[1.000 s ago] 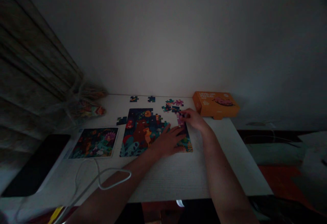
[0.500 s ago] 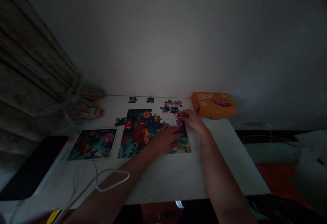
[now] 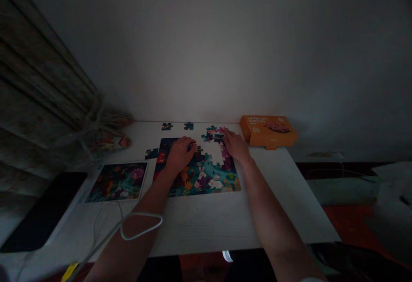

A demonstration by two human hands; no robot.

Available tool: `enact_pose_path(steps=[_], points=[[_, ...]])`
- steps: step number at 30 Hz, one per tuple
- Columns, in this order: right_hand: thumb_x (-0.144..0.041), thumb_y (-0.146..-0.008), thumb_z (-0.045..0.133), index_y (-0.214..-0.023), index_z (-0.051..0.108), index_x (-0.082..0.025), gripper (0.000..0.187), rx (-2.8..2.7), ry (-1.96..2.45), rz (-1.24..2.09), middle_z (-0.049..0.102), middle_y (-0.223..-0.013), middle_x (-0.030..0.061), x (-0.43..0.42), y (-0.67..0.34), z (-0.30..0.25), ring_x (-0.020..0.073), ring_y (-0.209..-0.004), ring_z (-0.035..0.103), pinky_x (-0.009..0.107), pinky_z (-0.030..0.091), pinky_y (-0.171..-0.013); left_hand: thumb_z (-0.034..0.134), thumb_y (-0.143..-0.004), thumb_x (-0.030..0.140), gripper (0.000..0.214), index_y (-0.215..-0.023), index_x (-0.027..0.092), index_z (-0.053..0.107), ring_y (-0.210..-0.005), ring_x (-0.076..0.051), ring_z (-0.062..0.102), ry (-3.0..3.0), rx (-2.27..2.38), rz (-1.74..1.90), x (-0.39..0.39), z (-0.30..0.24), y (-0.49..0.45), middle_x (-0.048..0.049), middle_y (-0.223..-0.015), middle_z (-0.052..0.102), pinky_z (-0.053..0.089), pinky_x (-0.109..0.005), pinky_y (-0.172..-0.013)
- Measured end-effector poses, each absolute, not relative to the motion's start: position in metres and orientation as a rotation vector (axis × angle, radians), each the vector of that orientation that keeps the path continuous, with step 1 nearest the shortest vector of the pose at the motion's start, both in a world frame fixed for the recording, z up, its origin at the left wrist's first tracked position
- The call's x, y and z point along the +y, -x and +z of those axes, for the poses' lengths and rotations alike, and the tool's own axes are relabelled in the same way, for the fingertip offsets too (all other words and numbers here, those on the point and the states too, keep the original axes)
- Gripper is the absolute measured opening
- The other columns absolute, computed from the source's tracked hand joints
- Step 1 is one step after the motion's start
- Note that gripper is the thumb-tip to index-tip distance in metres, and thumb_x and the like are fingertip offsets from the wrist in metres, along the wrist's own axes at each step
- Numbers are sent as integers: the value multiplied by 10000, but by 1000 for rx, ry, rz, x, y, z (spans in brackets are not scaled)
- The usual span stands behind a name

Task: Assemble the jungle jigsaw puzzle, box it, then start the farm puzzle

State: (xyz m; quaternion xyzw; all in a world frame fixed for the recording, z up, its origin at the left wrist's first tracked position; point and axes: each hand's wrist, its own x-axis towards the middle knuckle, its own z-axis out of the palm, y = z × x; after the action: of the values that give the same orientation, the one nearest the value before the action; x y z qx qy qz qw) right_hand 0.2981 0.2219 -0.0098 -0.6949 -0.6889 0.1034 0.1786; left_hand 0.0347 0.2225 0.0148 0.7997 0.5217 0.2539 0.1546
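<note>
A partly built jigsaw puzzle (image 3: 206, 178) with rabbits and plants lies in the middle of the white table (image 3: 206, 226). My left hand (image 3: 179, 153) rests on the puzzle's upper left part, fingers curled down onto the pieces. My right hand (image 3: 234, 144) lies at the puzzle's upper right corner, fingers stretched toward a cluster of loose pieces (image 3: 215, 134). Nothing shows in either hand. Further loose pieces (image 3: 167, 125) lie near the wall, and one (image 3: 151, 153) lies left of the puzzle.
An orange puzzle box (image 3: 268, 131) stands at the back right. A reference picture (image 3: 117, 182) lies left of the puzzle. A dark tablet (image 3: 41, 211) sits at the far left, a white cable (image 3: 128, 226) loops over my left arm, and a curtain (image 3: 48, 93) hangs at left.
My left hand moved from the puzzle's lower right up to its upper left, uncovering the rabbits. My right hand let go of the pink piece and slid up toward the loose pieces.
</note>
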Motion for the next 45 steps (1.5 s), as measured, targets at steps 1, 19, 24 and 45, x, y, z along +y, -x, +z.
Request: enact_pose_path(steps=[1,19,24,45], points=[[-360,-1057,411,-1531,510,-239,500,-1940,1976,285,566,-1504,150,222,-299,-10,344,-1244,596,479,478,-1042,538,-961,222,200,-1021,196,727,-1061,-248,669,-2303,1497,707,221,14,-36,-94,-1066,725,506,-382,-982],[-306,-981,530,-1277,668,-141,367,-1812,2050,138,598,-1364,217,224,-314,-23,333,-1302,560,456,427,-1118,550,-967,204,204,-1057,192,732,-975,-220,674,-2274,1297,700,217,7,-52,-69,-1012,730,516,-374,-951],[-242,-951,525,-1336,596,-155,400,-1746,2022,220,673,-1272,174,224,-315,-23,296,-1228,620,430,467,-1075,546,-973,202,205,-1063,195,731,-988,-214,684,-2279,1258,717,215,4,-53,-70,-1033,732,512,-374,-982],[-504,-654,832,-863,517,-265,448,-1063,1359,1004,693,-777,-8,226,-307,-4,187,-629,667,287,494,-545,669,-882,218,442,-1322,191,629,-890,-168,659,-1803,1223,1127,223,2,-108,-85,-1196,710,548,-302,-831]])
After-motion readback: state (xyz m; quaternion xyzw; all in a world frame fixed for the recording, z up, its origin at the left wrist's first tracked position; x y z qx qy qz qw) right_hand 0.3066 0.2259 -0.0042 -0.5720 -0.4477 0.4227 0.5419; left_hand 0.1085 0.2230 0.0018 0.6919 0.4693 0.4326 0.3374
